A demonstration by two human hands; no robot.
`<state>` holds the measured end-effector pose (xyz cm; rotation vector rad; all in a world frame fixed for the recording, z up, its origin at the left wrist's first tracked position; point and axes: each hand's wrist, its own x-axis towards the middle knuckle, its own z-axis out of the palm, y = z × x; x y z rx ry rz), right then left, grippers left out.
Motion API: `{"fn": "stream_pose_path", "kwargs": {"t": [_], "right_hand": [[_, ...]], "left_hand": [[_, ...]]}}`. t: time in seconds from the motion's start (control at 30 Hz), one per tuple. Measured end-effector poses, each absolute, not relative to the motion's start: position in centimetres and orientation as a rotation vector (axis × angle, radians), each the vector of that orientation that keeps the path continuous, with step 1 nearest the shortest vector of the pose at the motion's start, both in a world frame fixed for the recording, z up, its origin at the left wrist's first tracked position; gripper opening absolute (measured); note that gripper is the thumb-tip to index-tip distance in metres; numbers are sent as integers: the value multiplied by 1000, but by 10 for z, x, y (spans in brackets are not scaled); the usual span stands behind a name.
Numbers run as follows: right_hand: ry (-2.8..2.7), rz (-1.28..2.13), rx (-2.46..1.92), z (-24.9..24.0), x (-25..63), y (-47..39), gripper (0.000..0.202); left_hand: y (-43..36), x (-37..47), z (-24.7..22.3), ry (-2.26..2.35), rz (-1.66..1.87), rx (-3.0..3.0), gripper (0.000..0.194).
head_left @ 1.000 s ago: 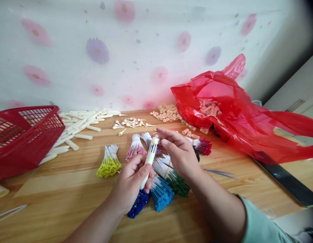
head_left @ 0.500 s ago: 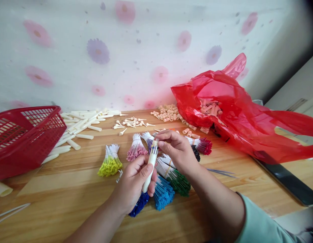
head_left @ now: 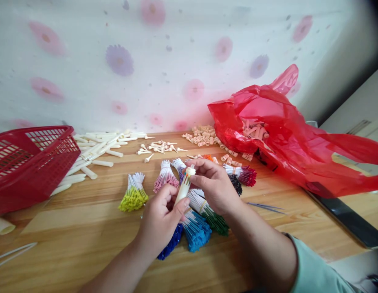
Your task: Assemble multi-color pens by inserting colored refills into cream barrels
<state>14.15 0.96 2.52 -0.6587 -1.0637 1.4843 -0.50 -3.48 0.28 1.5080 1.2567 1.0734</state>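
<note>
A white multicolour pen point(head_left: 183, 191) with coloured sliders in slots near its top leans upright between my hands. My left hand point(head_left: 161, 213) is closed around its barrel. The thumb and fingers of my right hand point(head_left: 216, 185) pinch the pen's top end. Beneath and around them lie banded bundles of thin refills: light blue point(head_left: 196, 232), dark blue point(head_left: 171, 243), green point(head_left: 214, 219), pink point(head_left: 165, 178) and yellow point(head_left: 132, 200). A red bundle point(head_left: 246, 176) and a black bundle point(head_left: 236, 185) sit beyond my right hand.
A red basket point(head_left: 51, 162) stands at the left beside white tubes point(head_left: 100, 152). Small cream pointed pieces point(head_left: 160, 146) lie at the back. Peach slotted parts point(head_left: 204, 136) spill near a red plastic bag point(head_left: 286, 134). A dark flat object point(head_left: 341, 219) lies at the right.
My right fingertips have shifted at the pen's top, where a white cap-like piece now shows. The pen tilts a little more, and my left hand covers more of its lower barrel.
</note>
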Motion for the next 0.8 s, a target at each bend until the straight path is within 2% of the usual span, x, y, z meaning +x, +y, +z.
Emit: {"fn": "stream_pose_path", "kwargs": {"t": [0.5, 0.67, 0.8], "right_hand": [[-893, 1531, -616, 23, 131, 5, 32], [-933, 1474, -642, 23, 132, 6, 36], [-929, 1524, -621, 26, 136, 8, 29]], "left_hand": [[-35, -5, -7, 1520, 1165, 1704, 17], [-36, -3, 1, 1348, 1118, 1548, 19], [-34, -2, 7, 1193, 1104, 1335, 23]]}}
